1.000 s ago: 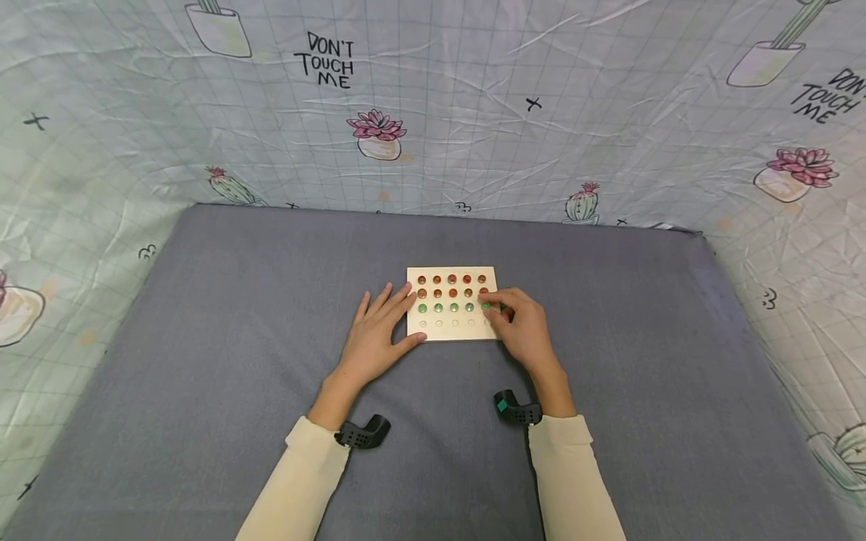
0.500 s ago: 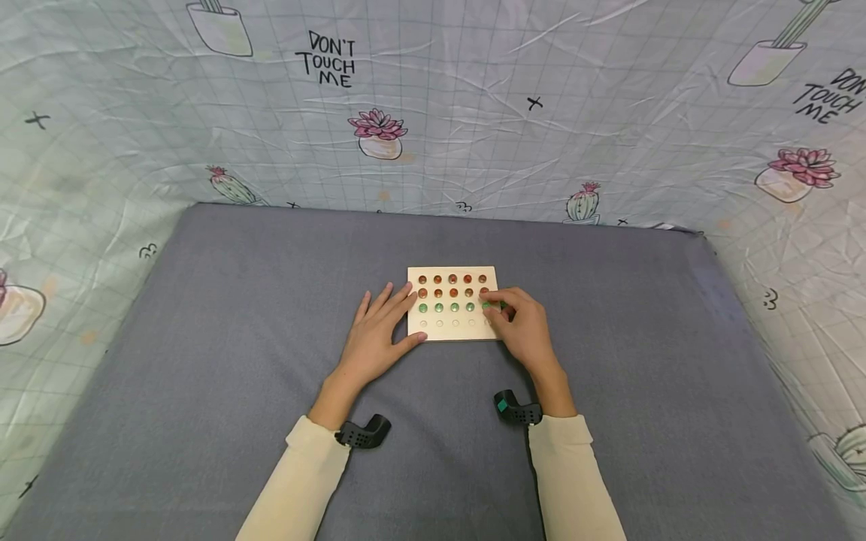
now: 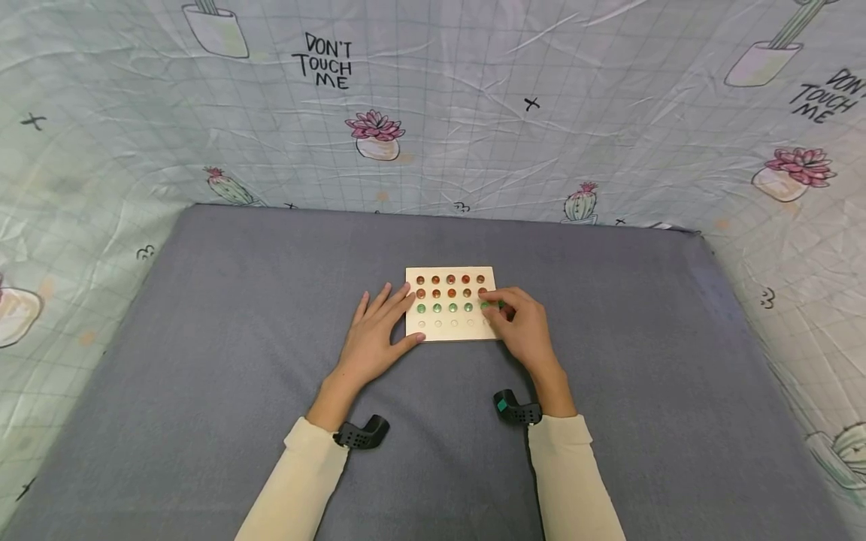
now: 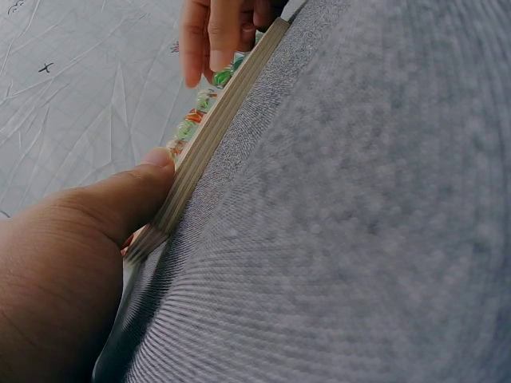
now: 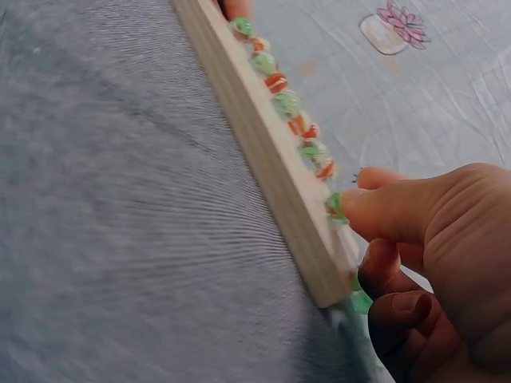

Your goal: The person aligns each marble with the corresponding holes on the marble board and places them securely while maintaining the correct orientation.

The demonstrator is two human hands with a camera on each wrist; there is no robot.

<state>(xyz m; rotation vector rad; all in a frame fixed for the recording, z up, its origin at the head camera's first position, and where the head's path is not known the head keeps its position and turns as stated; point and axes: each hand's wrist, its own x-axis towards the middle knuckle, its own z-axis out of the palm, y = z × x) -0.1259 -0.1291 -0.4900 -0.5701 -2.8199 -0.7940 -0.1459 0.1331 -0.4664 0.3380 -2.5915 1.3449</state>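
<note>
A pale wooden board [image 3: 446,333] lies flat on the cloth, with rows of glass marbles set in it. Its two far rows hold orange-red marbles [image 3: 451,279], and the third holds green marbles [image 3: 437,308]. Round hollows show along the near row. My left hand [image 3: 370,342] rests at the board's left side, fingers spread and straight, thumb on the near left corner. At the right end of the green row my right hand [image 3: 521,327] pinches a green marble [image 5: 336,207] between thumb and finger. More green glass [image 5: 361,302] shows by its curled lower fingers, partly hidden.
A grey cloth [image 3: 433,451] covers the table. Behind it and at both sides hangs a pale curtain [image 3: 460,113] printed with cacti and lettering. Black camera mounts [image 3: 363,433] sit on both wrists, beside cream sleeves [image 3: 575,466].
</note>
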